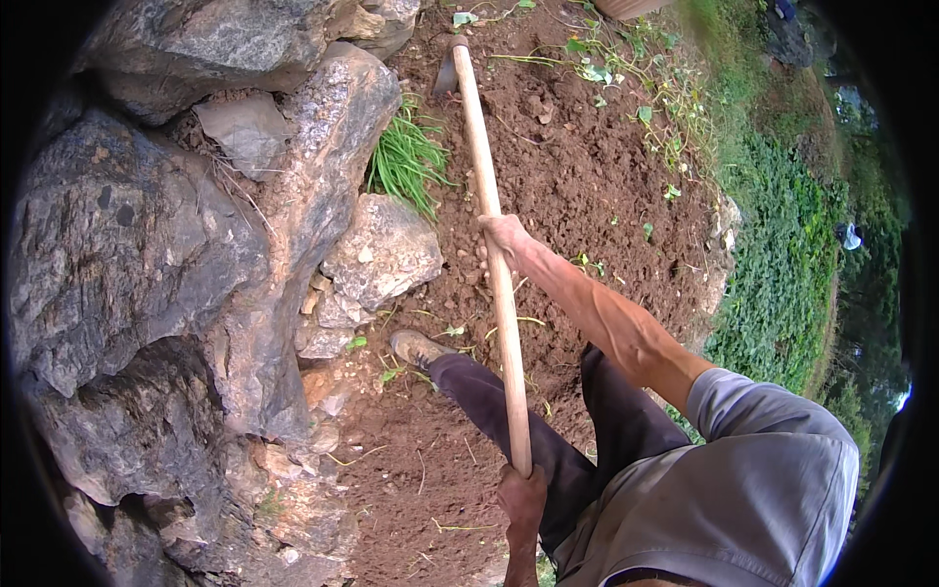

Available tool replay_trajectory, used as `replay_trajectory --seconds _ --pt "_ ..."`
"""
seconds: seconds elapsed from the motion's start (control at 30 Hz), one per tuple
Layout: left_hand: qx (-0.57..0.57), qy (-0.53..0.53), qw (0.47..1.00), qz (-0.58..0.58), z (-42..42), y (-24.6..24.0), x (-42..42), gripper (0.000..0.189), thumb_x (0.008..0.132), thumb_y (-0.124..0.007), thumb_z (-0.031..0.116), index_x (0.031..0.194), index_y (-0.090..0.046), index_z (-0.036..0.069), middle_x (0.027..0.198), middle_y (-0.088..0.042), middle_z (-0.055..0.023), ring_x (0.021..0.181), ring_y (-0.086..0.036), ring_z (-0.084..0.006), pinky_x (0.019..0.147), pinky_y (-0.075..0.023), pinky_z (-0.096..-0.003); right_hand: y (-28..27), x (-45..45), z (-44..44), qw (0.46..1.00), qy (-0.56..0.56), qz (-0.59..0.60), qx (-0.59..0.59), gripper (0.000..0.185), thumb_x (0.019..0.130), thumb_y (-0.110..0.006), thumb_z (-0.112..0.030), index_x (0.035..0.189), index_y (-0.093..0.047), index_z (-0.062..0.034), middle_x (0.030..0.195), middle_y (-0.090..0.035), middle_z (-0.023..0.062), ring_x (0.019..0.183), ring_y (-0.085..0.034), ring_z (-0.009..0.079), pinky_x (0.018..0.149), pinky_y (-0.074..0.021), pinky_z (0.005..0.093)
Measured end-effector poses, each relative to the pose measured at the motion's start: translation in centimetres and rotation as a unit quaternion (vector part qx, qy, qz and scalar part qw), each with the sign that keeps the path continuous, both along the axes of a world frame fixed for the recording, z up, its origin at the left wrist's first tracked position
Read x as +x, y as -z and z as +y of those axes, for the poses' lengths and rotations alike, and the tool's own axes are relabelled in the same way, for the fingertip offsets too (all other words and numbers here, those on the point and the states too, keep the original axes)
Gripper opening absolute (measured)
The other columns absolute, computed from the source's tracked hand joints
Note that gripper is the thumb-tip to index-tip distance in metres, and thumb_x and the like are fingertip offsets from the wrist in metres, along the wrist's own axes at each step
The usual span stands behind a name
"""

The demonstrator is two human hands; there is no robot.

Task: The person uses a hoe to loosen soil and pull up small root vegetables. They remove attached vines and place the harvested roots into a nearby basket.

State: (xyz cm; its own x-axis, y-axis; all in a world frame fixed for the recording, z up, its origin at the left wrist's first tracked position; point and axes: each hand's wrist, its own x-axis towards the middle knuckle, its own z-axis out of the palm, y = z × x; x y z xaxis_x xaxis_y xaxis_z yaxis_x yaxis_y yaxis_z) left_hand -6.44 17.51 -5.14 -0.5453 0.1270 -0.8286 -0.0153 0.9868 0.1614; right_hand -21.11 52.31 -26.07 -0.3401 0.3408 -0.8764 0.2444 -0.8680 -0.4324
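Observation:
A long-handled hoe crosses the middle of the view, its pale wooden handle running from top to bottom. Its metal blade is at the far end, low against the loose brown soil; whether it cuts into the soil, I cannot tell. My right hand grips the handle about midway, with the arm stretched out. Near the butt end, my left hand is closed around the wood, beside my dark trouser leg. A tuft of green grass-like leaves grows left of the handle.
Large grey rocks fill the left side, with a paler stone near my shoe. Uprooted-looking leafy vines lie at the upper right. Dense green plants stand beyond the plot's stony edge. Part of a tan object shows at the top.

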Motion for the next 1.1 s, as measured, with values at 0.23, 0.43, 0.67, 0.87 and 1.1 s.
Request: replay_trajectory --seconds 0.23,0.43,0.67,0.87,1.1 --pt "0.085 -0.061 0.982 -0.16 7.2 -6.8 5.3 0.043 0.082 -0.072 0.036 0.089 -0.056 -0.003 0.08 -0.067 -0.0299 0.081 -0.066 -0.0487 0.074 -0.0521 -0.0545 -5.3 2.6 8.5 0.998 -0.058 0.012 -0.008 0.007 0.092 -0.058 -0.014 0.095 -0.055 -0.0084 0.057 -0.049 -0.0003 0.042 -0.049 0.0142 0.041 -0.0507 0.0384" --pt "-0.005 0.051 0.998 0.026 0.9 -0.1 4.0 0.034 0.075 -0.072 0.025 0.09 -0.058 -0.002 0.076 -0.067 -0.0256 0.076 -0.067 -0.0463 0.068 -0.0531 -0.0549 -1.6 2.6 1.3 0.993 -0.065 -0.06 0.076 0.015 0.09 -0.063 -0.014 0.083 -0.059 -0.0016 0.058 -0.053 0.0021 0.041 -0.051 0.0135 0.037 -0.0503 0.0331" --pt "-0.071 0.096 0.992 0.031 -15.8 -4.7 10.1 0.031 0.071 -0.072 0.03 0.083 -0.058 0.005 0.061 -0.063 -0.0212 0.061 -0.066 -0.043 0.058 -0.0525 -0.0518 -7.3 12.6 -10.8 0.992 0.071 0.028 -0.102 0.017 0.09 -0.06 -0.016 0.077 -0.054 -0.0063 0.058 -0.048 0.0016 0.045 -0.05 0.0146 0.041 -0.0504 0.036" --pt "-0.003 0.028 0.993 0.116 -23.7 -3.7 17.6 0.047 0.074 -0.07 0.056 0.08 -0.061 0.011 0.051 -0.045 -0.0064 0.043 -0.045 -0.027 0.043 -0.0392 -0.0412 -10.0 17.9 -16.1 0.983 0.083 -0.054 -0.156 0.018 0.087 -0.061 -0.015 0.075 -0.051 -0.0071 0.058 -0.047 0.0022 0.044 -0.05 0.0166 0.039 -0.0478 0.0374" --pt "0.072 0.005 0.996 0.057 -23.7 -0.3 18.6 0.029 0.07 -0.077 0.028 0.079 -0.058 0.009 0.059 -0.063 -0.0155 0.058 -0.066 -0.0382 0.053 -0.0522 -0.0474 -14.4 13.5 -16.7 0.988 -0.023 -0.144 0.04 0.017 0.08 -0.063 -0.01 0.068 -0.052 -0.0032 0.058 -0.053 0.0057 0.04 -0.051 0.018 0.038 -0.045 0.034"
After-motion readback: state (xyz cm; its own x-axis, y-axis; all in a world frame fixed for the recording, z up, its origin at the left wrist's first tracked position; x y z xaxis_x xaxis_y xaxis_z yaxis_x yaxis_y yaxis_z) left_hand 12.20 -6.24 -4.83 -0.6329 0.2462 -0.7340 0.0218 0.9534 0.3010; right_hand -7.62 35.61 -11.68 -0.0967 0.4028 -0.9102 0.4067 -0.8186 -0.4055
